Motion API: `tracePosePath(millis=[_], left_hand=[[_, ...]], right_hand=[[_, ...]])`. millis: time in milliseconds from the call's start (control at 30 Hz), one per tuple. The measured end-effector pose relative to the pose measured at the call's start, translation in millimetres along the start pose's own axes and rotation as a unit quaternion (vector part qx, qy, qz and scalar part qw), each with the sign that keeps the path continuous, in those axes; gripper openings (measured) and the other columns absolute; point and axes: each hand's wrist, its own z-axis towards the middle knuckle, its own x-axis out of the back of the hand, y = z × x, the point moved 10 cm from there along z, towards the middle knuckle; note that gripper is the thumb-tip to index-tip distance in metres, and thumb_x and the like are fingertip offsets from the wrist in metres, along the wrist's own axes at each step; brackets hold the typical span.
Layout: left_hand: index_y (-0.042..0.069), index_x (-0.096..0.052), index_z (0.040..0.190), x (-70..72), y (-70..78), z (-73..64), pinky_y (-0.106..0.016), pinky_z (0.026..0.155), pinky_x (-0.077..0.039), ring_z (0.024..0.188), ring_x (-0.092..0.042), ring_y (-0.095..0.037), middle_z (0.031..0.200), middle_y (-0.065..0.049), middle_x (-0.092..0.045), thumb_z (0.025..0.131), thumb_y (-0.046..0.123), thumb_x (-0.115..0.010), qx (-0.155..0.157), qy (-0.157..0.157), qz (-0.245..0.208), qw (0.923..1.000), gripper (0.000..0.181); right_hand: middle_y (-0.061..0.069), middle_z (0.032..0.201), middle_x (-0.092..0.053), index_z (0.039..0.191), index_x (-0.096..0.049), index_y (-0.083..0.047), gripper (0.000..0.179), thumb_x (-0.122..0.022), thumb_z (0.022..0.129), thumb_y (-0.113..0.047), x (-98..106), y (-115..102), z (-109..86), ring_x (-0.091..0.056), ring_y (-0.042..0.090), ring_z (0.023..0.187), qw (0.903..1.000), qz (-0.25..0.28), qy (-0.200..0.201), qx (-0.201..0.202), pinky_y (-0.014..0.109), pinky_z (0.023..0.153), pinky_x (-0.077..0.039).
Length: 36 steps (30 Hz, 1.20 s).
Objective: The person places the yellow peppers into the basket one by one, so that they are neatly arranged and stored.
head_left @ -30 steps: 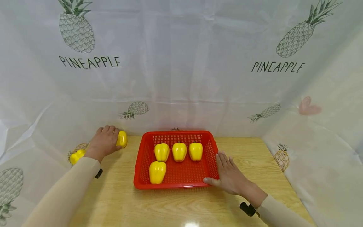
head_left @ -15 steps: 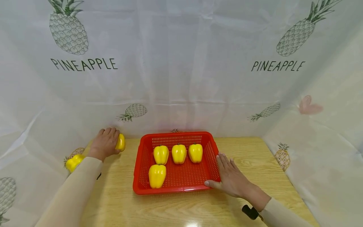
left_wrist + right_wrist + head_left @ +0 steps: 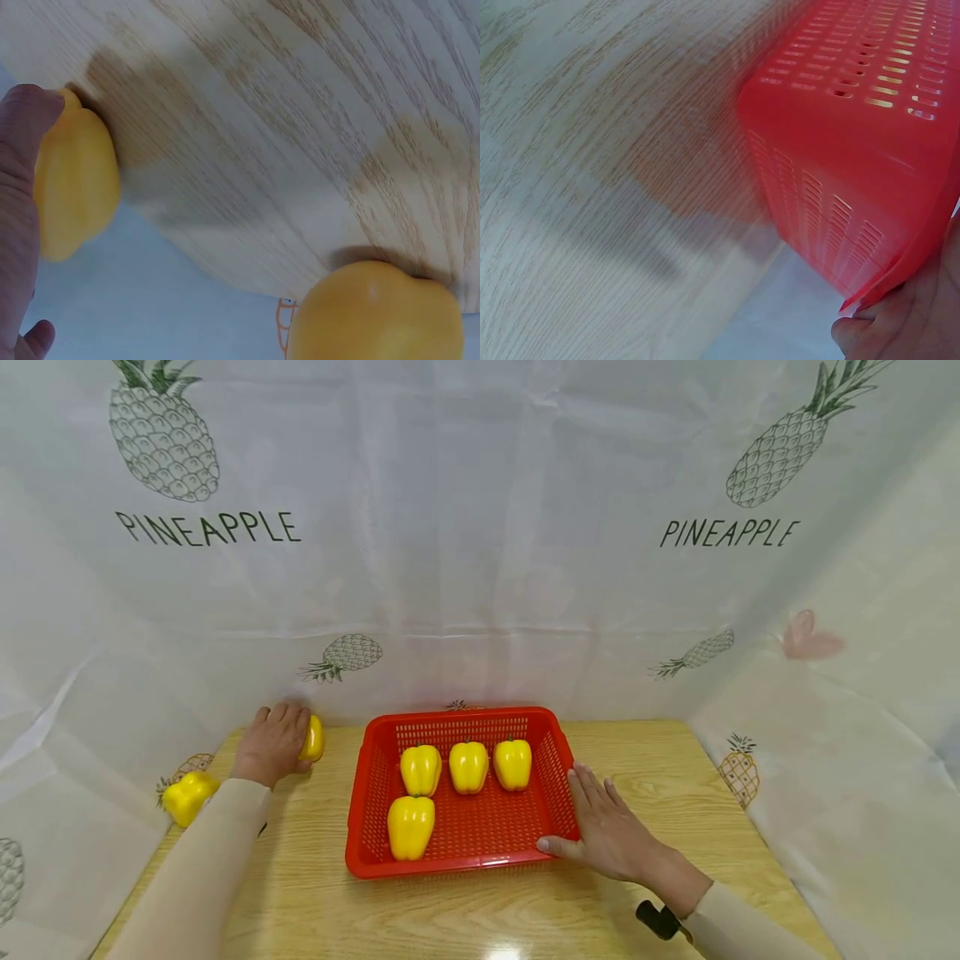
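At the back left of the table, my left hand [image 3: 272,745] grips a yellow bell pepper [image 3: 312,740] from above. The left wrist view shows the thumb [image 3: 30,112] lying over that pepper's end. A second yellow bell pepper [image 3: 187,797] lies at the table's left edge, beside the left forearm. In the middle stands a red perforated basket [image 3: 487,862] with several yellow bell peppers, three in a back row and one [image 3: 411,828] at front left. My right hand [image 3: 615,827] rests with straight fingers along the basket's right rim, thumb over the front corner.
The wooden table [image 3: 360,918] meets a white sheet [image 3: 465,568] printed with pineapples at the back and both sides. A dark wrist camera [image 3: 658,920] sits on the right wrist.
The view has shifted slightly, so the basket and the left-edge pepper sit a little further left. My left hand stays on its pepper, and the right hand keeps its place on the rim.
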Motion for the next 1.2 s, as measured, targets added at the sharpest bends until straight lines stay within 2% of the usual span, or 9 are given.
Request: tracePosePath(millis=[233,367,567,867,1200], left_hand=[[-0.013,-0.05,0.132,-0.8,-0.6,-1.7,-0.057,0.097,-0.048,0.114,-0.05,-0.043,0.124,-0.029,-0.055,0.07,0.062,-0.092,0.007,-0.015,-0.005,0.9998,0.106],[-0.015,-0.05,0.138,-2.2,0.5,-1.5,-0.059,0.101,-0.047,0.119,-0.049,-0.044,0.131,-0.03,-0.055,0.074,0.06,-0.09,0.012,-0.037,-0.014,0.9991,0.107],[-0.017,-0.049,0.137,-7.7,1.2,-1.0,-0.059,0.101,-0.047,0.118,-0.049,-0.045,0.131,-0.031,-0.056,0.078,0.053,-0.089,0.022,-0.053,-0.027,0.998,0.1],[-0.015,-0.045,0.143,-11.1,3.0,-0.8,-0.059,0.099,-0.047,0.119,-0.05,-0.045,0.132,-0.03,-0.054,0.08,0.039,-0.089,0.037,-0.03,-0.05,0.9976,0.094],[-0.012,-0.052,0.138,-10.3,7.3,-5.5,-0.059,0.096,-0.05,0.11,-0.052,-0.046,0.121,-0.03,-0.053,0.086,0.027,-0.079,0.045,0.016,-0.051,0.9976,0.07]], right_hand=[[0.031,0.173,-0.014,0.164,-0.018,0.01,0.119,-0.053,0.094,-0.079,-0.4,-0.5,0.6,-0.019,0.047,0.16,1.0,0.003,0.001,0.001,0.069,0.128,-0.012],[0.031,0.172,-0.014,0.163,-0.018,0.011,0.119,-0.054,0.095,-0.079,0.6,-1.7,0.4,-0.019,0.047,0.16,1.0,0.002,0.004,0.005,0.07,0.128,-0.013],[0.03,0.172,-0.013,0.163,-0.018,0.011,0.118,-0.054,0.095,-0.078,2.6,-2.7,-0.3,-0.02,0.047,0.16,0.9999,-0.001,0.009,0.008,0.07,0.127,-0.014],[0.031,0.172,-0.016,0.163,-0.019,0.011,0.119,-0.053,0.095,-0.079,3.1,-1.7,-0.9,-0.021,0.046,0.16,0.9999,-0.005,0.01,0.005,0.071,0.127,-0.014],[0.031,0.172,-0.016,0.163,-0.019,0.012,0.118,-0.055,0.095,-0.078,2.6,-1.2,-1.1,-0.021,0.047,0.16,0.9999,-0.001,0.011,0.006,0.07,0.127,-0.014]])
